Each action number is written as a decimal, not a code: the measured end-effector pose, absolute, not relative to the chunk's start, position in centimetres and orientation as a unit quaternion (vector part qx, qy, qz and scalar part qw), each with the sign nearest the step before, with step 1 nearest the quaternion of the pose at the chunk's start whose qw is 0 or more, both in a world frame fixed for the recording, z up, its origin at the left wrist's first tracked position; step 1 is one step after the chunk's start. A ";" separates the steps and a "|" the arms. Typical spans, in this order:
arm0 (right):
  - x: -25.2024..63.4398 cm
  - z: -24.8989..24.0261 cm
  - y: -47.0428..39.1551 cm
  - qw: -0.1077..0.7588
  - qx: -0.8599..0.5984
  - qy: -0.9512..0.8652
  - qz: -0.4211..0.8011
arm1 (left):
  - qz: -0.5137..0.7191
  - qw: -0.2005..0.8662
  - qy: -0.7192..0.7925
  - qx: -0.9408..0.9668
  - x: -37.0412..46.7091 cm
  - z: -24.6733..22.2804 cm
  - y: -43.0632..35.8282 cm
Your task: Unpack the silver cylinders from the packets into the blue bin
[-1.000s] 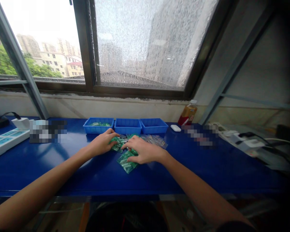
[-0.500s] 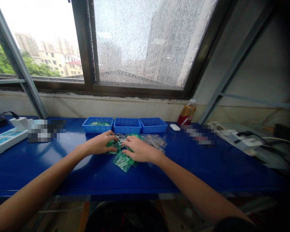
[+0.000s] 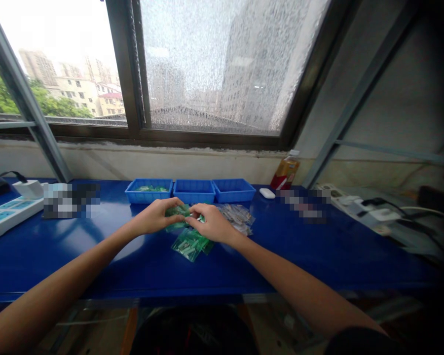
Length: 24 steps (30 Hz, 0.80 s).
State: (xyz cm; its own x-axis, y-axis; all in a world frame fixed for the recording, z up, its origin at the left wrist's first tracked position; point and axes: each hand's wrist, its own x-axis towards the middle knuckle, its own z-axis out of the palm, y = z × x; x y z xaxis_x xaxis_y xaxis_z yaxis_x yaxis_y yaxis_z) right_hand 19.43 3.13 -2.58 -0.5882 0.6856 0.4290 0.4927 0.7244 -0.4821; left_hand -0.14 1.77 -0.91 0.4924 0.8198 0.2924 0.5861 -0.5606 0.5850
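Over the blue table, my left hand (image 3: pixel 157 217) is closed on a small green plastic bag (image 3: pixel 176 213), thumb in front and fingers behind. My right hand (image 3: pixel 214 225) meets it at the bag's right edge, thumb and fingertips pinched together there. The bag's contents are too small to make out. Below the hands lie more green bags (image 3: pixel 190 245) with small pale strips inside. Clear bags of greyish pieces (image 3: pixel 239 217) lie just right of my right hand, which partly covers the pile.
Three blue bins stand in a row behind the hands: a left bin (image 3: pixel 133 198) holding green bags, a middle bin (image 3: pixel 194 198) and a right bin (image 3: pixel 235 197). A white case (image 3: pixel 267 193) and a drink bottle (image 3: pixel 285 171) stand right; a power strip (image 3: pixel 11 212) lies left.
The fingertips of both hands have drawn together and closed on a green bag, which now shows raised between them. The dark and white pieces seen between the hands before are hidden.
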 end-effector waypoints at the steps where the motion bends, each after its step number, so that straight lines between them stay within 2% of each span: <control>1: 19.4 -2.5 3.2 0.317 -0.341 -0.864 0.190 | 0.281 0.214 0.422 0.835 -0.1 -0.9 1.7; 4: 19.6 -2.5 3.6 0.368 -0.362 -0.828 0.220 | 0.247 0.290 0.430 0.818 -0.5 -0.6 1.7; 8: 20.2 -2.5 4.2 0.428 -0.385 -0.803 0.152 | 0.162 0.493 0.435 0.736 -1.1 -0.4 1.4; 11: 20.4 -2.4 4.2 0.437 -0.375 -0.808 0.124 | 0.196 0.612 0.424 0.639 -0.9 -0.7 1.4; 13: 20.4 -2.3 3.8 0.440 -0.352 -0.817 0.121 | 0.260 0.627 0.417 0.605 -0.6 -1.1 1.6; 15: 20.3 -2.2 3.4 0.445 -0.319 -0.828 0.119 | 0.331 0.593 0.412 0.607 -0.3 -1.4 2.0; 18: 20.0 -2.1 3.1 0.428 -0.285 -0.849 0.116 | 0.416 0.486 0.421 0.644 -0.2 -1.9 2.7; 21: 19.8 -2.2 3.4 0.390 -0.311 -0.857 0.131 | 0.446 0.297 0.442 0.719 -0.2 -2.1 2.8; 24: 19.8 -2.4 4.1 0.373 -0.354 -0.827 0.227 | 0.420 0.087 0.388 0.816 -0.1 -2.3 2.6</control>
